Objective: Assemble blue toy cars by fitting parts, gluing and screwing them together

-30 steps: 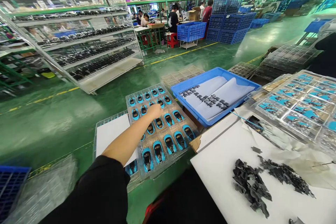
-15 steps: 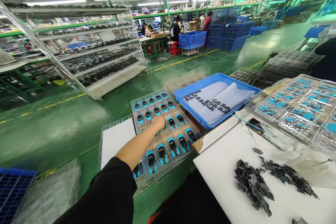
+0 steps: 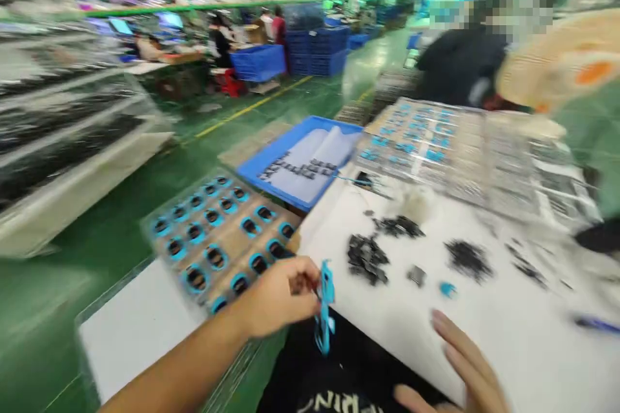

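A blue car-shaped part (image 3: pixel 325 306), seen edge-on, is pinched in my left hand (image 3: pixel 285 293) above my lap, by the edge of the white worktable (image 3: pixel 527 342). My right hand (image 3: pixel 462 368) is over the table's near edge, its fingers spread and nothing in them. To the left, a clear tray (image 3: pixel 225 226) holds rows of blue and black car-shaped parts. Piles of dark pieces (image 3: pixel 367 259) lie on the table, with a small blue piece (image 3: pixel 447 289) to their right. The view is blurred by motion.
A blue bin (image 3: pixel 271 177) with a white sheet and dark parts stands beyond the tray. Clear trays with blue parts (image 3: pixel 411 135) lie at the back of the table. A person in dark clothing (image 3: pixel 460 68) is beyond them. A metal rack (image 3: pixel 62 161) stands at far left.
The view has turned to the right. My left hand has left the tray and moved toward my lap with a blue part in it. My right hand has come into view.
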`<state>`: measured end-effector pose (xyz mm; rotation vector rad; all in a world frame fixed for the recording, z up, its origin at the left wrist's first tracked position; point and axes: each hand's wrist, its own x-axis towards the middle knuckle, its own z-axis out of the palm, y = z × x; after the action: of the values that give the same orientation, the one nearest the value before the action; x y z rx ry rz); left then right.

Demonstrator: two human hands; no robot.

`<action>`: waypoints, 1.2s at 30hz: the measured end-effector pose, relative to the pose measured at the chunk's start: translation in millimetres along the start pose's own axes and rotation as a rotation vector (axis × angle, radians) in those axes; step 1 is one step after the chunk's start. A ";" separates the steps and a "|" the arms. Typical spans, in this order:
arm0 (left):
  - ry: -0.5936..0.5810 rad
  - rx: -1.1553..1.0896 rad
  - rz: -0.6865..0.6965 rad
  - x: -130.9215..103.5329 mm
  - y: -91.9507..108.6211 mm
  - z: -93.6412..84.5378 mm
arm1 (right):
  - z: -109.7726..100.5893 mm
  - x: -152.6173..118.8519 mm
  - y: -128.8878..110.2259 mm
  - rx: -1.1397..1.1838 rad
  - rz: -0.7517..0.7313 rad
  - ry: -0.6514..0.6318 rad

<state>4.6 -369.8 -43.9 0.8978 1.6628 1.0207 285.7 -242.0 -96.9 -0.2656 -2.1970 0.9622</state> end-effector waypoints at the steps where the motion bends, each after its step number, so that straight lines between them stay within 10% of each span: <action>1: -0.149 -0.145 -0.027 5.0 6.8 30.1 | -1.7 -7.3 -5.7 -0.081 -0.039 -0.016; 5: -0.615 -0.567 -0.153 20.1 23.8 126.3 | -19.4 -20.6 -15.2 -0.146 -0.078 -0.130; 9: -0.737 -0.620 -0.220 30.0 24.7 169.3 | -45.3 -46.1 -20.5 -0.006 0.191 0.088; 12: -0.655 -0.329 -0.156 40.5 23.4 166.8 | -59.2 -58.4 -22.6 0.381 0.542 0.397; 15: -0.327 0.217 0.165 60.1 25.5 150.5 | -71.3 -50.4 -15.0 0.894 0.783 0.561; 19: 0.097 0.888 0.599 95.4 27.3 140.6 | -79.4 -27.9 5.9 1.320 0.934 0.560; 23: 0.117 1.226 0.655 117.0 26.8 152.7 | -73.8 -17.8 23.3 1.529 0.918 0.488; 31: 0.007 0.981 0.514 107.5 24.9 160.9 | -74.3 -31.5 39.0 1.722 0.856 0.458; 36: -0.011 0.436 0.431 89.3 6.2 156.9 | -73.4 -33.1 36.4 1.488 0.819 0.384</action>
<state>130.6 -252.9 -99.5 1.5980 1.7547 0.9379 356.5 -190.0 -105.7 -0.5356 -0.5483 2.3997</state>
